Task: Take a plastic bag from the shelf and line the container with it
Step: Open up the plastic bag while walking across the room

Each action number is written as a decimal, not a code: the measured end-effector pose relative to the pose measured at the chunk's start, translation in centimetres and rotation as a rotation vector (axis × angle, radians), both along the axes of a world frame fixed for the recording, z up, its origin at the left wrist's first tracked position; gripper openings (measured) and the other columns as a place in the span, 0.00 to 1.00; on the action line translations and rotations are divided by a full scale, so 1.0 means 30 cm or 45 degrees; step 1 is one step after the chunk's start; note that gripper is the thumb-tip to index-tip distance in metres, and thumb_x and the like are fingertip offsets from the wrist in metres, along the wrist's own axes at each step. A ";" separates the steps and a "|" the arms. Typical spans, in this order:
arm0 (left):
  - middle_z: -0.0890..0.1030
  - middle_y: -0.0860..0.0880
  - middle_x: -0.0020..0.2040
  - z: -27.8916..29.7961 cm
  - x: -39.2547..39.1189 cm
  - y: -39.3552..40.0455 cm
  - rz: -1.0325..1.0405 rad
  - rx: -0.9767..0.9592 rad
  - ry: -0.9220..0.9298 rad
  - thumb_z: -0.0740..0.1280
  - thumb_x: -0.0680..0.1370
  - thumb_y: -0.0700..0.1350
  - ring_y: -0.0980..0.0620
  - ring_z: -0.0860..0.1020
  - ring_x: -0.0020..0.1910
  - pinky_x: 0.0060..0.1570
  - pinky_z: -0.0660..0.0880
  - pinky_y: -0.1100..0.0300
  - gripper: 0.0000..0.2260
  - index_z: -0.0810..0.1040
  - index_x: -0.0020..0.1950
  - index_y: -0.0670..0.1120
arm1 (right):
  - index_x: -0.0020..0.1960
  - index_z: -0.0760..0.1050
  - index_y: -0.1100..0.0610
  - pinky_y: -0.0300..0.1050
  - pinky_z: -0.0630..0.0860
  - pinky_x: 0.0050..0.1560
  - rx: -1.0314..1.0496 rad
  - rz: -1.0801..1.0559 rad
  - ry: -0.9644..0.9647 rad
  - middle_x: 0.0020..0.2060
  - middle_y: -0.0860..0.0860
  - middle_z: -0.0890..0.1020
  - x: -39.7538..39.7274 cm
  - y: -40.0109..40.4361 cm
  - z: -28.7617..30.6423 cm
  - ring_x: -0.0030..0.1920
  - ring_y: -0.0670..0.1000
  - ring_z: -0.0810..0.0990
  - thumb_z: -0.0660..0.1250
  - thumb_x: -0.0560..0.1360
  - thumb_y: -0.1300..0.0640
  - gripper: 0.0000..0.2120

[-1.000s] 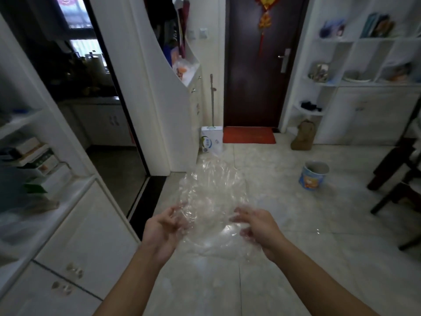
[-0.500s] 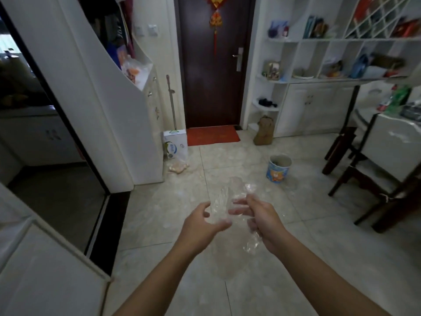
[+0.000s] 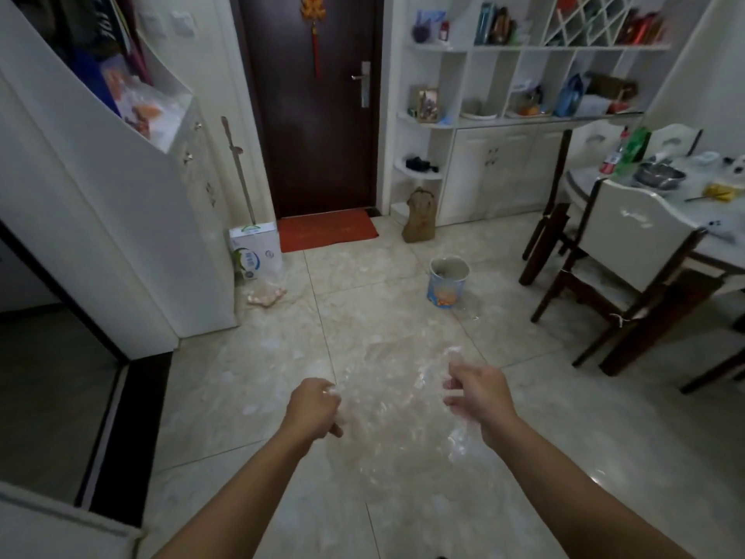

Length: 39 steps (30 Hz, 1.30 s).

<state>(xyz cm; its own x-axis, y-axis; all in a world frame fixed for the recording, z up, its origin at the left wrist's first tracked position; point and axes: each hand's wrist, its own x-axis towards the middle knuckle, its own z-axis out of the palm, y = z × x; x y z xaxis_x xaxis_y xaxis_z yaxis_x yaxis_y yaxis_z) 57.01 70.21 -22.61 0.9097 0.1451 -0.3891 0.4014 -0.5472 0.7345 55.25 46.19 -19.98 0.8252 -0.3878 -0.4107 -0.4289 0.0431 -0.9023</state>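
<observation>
A clear, crinkled plastic bag (image 3: 393, 401) is stretched between my two hands at waist height over the tiled floor. My left hand (image 3: 312, 407) is closed on the bag's left edge. My right hand (image 3: 477, 391) pinches its right edge, with a bit of plastic sticking up above the fingers. The container, a small round blue and orange bucket (image 3: 448, 281), stands upright on the floor ahead and a little to the right, well apart from my hands. Its mouth faces up.
A white cabinet (image 3: 133, 219) runs along the left, with a white box (image 3: 256, 252) and a small bag at its foot. A dark door and red mat (image 3: 328, 229) lie ahead. Dining chairs (image 3: 629, 268) and a laden table stand at the right.
The view has swung right and moved forward, so the bucket is nearer. My hands, close together on the bunched bag before, have spread apart and pulled it wide.
</observation>
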 end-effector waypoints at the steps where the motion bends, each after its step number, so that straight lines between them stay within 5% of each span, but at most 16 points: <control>1: 0.84 0.43 0.36 -0.004 0.038 -0.017 -0.036 0.060 0.027 0.60 0.76 0.37 0.48 0.83 0.24 0.22 0.71 0.63 0.09 0.78 0.40 0.44 | 0.41 0.77 0.62 0.42 0.74 0.28 -0.019 -0.002 0.019 0.34 0.57 0.80 0.026 -0.038 -0.023 0.27 0.53 0.79 0.68 0.76 0.58 0.08; 5: 0.83 0.45 0.37 -0.003 0.168 -0.073 -0.100 0.555 0.110 0.64 0.74 0.43 0.46 0.83 0.35 0.33 0.77 0.58 0.06 0.78 0.39 0.44 | 0.34 0.73 0.60 0.41 0.69 0.24 -0.015 0.052 0.116 0.23 0.54 0.75 0.151 -0.174 -0.089 0.20 0.50 0.73 0.69 0.72 0.65 0.10; 8: 0.82 0.48 0.35 0.010 0.245 -0.111 -0.011 0.615 0.128 0.69 0.72 0.52 0.48 0.81 0.35 0.34 0.71 0.60 0.12 0.80 0.37 0.44 | 0.32 0.72 0.59 0.38 0.66 0.20 0.071 0.079 0.196 0.19 0.52 0.72 0.263 -0.253 -0.090 0.17 0.49 0.69 0.70 0.72 0.64 0.11; 11: 0.81 0.46 0.31 0.053 0.339 -0.203 0.077 0.391 0.080 0.70 0.71 0.46 0.48 0.78 0.31 0.33 0.70 0.59 0.10 0.82 0.34 0.41 | 0.33 0.74 0.60 0.36 0.66 0.20 0.179 0.155 0.201 0.19 0.53 0.72 0.387 -0.306 -0.041 0.17 0.49 0.69 0.69 0.72 0.67 0.10; 18: 0.81 0.45 0.26 0.236 0.583 -0.381 0.528 -0.719 -0.125 0.69 0.69 0.42 0.49 0.79 0.24 0.28 0.71 0.61 0.07 0.78 0.30 0.44 | 0.44 0.77 0.57 0.36 0.73 0.24 0.332 0.341 -0.055 0.28 0.54 0.79 0.625 -0.365 0.127 0.22 0.46 0.74 0.65 0.73 0.69 0.08; 21: 0.77 0.46 0.22 0.167 0.611 -0.443 0.512 -0.728 -0.045 0.69 0.72 0.42 0.50 0.77 0.20 0.25 0.69 0.62 0.08 0.78 0.33 0.42 | 0.46 0.76 0.60 0.37 0.71 0.24 0.196 0.326 -0.004 0.28 0.56 0.79 0.667 -0.395 0.044 0.22 0.49 0.74 0.63 0.75 0.68 0.06; 26: 0.80 0.42 0.25 -0.017 0.634 -0.438 0.544 -0.694 0.610 0.64 0.75 0.38 0.51 0.77 0.19 0.18 0.63 0.70 0.06 0.76 0.38 0.39 | 0.41 0.75 0.63 0.38 0.71 0.25 0.032 0.334 0.378 0.28 0.58 0.79 0.703 -0.451 -0.143 0.22 0.49 0.74 0.65 0.73 0.69 0.03; 30: 0.83 0.42 0.29 -0.020 0.812 -0.427 0.518 -0.723 0.430 0.65 0.76 0.39 0.48 0.83 0.26 0.22 0.70 0.65 0.05 0.78 0.42 0.39 | 0.36 0.77 0.62 0.36 0.68 0.24 0.048 0.333 0.266 0.27 0.57 0.78 0.853 -0.472 -0.129 0.20 0.47 0.72 0.69 0.71 0.67 0.05; 33: 0.77 0.45 0.25 0.014 0.963 -0.454 0.425 -0.884 0.319 0.66 0.76 0.39 0.50 0.77 0.23 0.27 0.76 0.60 0.07 0.80 0.48 0.36 | 0.38 0.76 0.61 0.36 0.68 0.25 0.137 0.289 0.204 0.25 0.54 0.78 0.982 -0.453 -0.082 0.22 0.48 0.72 0.68 0.73 0.65 0.05; 39: 0.72 0.48 0.24 -0.005 1.107 -0.450 0.213 -0.825 0.277 0.61 0.80 0.42 0.55 0.62 0.21 0.23 0.56 0.63 0.11 0.76 0.62 0.45 | 0.49 0.76 0.62 0.38 0.63 0.22 0.036 0.312 0.195 0.27 0.53 0.74 1.140 -0.436 -0.081 0.22 0.46 0.66 0.65 0.77 0.60 0.05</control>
